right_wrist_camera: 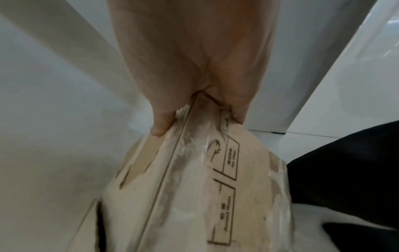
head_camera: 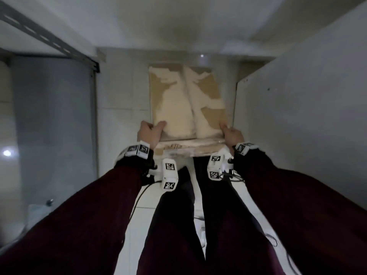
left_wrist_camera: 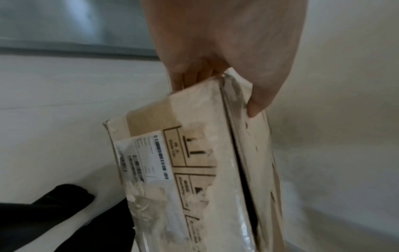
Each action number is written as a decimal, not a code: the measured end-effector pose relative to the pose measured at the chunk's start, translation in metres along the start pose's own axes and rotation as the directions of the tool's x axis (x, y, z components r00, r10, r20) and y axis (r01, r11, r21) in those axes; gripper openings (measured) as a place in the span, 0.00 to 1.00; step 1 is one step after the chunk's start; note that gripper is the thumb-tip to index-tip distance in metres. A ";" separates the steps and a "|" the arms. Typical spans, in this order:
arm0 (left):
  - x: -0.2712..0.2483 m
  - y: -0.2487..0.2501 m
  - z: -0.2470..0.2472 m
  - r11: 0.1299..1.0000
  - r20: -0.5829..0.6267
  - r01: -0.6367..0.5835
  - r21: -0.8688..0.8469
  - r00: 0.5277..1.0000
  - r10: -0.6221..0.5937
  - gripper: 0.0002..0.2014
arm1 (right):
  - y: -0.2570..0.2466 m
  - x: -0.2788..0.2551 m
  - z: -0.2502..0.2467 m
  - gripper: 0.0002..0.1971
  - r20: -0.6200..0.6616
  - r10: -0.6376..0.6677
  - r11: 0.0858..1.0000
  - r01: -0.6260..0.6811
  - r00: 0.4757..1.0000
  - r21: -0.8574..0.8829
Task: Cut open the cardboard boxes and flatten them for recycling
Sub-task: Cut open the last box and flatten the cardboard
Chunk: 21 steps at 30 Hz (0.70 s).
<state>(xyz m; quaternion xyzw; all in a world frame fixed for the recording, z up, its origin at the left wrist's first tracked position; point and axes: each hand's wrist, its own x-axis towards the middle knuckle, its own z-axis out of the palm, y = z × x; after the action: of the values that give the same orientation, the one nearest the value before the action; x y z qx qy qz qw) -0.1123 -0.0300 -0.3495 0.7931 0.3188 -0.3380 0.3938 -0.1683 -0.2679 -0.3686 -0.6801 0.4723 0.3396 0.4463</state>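
Gripping of cardboard box [head_camera: 186, 104] by both hands: left hand [head_camera: 149, 133] clamped on near left corner, right hand [head_camera: 233, 135] on near right corner. Box held above white floor [head_camera: 123, 100], top seam slit open.

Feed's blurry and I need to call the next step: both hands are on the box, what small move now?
Probably set the box down: the left hand and right hand grip its near corners, no cutter shows, and the top seam looks only slightly parted.
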 end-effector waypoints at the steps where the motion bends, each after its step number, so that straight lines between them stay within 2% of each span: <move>1: -0.020 0.005 -0.013 1.000 -0.012 -0.005 -0.008 1.000 0.005 0.25 | -0.006 -0.024 -0.004 0.34 -0.008 -0.020 1.000 0.020 1.000 0.022; 4: -0.076 0.019 -0.049 0.996 -0.072 -0.054 -0.072 0.996 0.048 0.20 | -0.017 -0.091 -0.014 0.35 -0.048 -0.086 0.990 0.091 0.995 0.107; 6: -0.113 0.025 -0.072 0.984 -0.109 -0.095 -0.153 0.991 0.078 0.20 | -0.022 -0.135 -0.020 0.35 -0.070 -0.133 0.982 0.141 0.989 0.124; 9: -0.172 0.032 -0.101 0.949 -0.160 -0.203 -0.243 0.973 0.168 0.22 | -0.023 -0.202 -0.030 0.29 -0.134 -0.236 0.947 0.259 0.962 0.191; 11: -0.215 0.036 -0.118 0.906 -0.177 -0.283 -0.315 0.955 0.237 0.20 | -0.022 -0.248 -0.041 0.23 -0.223 -0.303 0.910 0.351 0.927 0.223; 13: -0.259 0.036 -0.130 0.864 -0.153 -0.319 -0.390 0.948 0.280 0.23 | -0.019 -0.289 -0.056 0.18 -0.304 -0.368 0.869 0.442 0.879 0.224; 18: -0.336 0.036 -0.139 0.763 -0.145 -0.406 -0.503 0.910 0.389 0.25 | 0.000 -0.367 -0.101 0.17 -0.405 -0.505 0.735 0.626 0.763 0.262; 21: -0.371 0.052 -0.135 0.723 -0.131 -0.489 -0.488 0.860 0.493 0.23 | 0.021 -0.397 -0.127 0.14 -0.486 -0.528 0.655 0.698 0.697 0.290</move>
<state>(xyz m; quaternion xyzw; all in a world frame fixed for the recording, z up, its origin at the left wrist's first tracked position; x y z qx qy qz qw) -0.2441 -0.0312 0.0257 0.7160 0.1733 -0.1294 0.6638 -0.3114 -0.2548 0.0229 -0.7262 0.3477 -0.0851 0.5869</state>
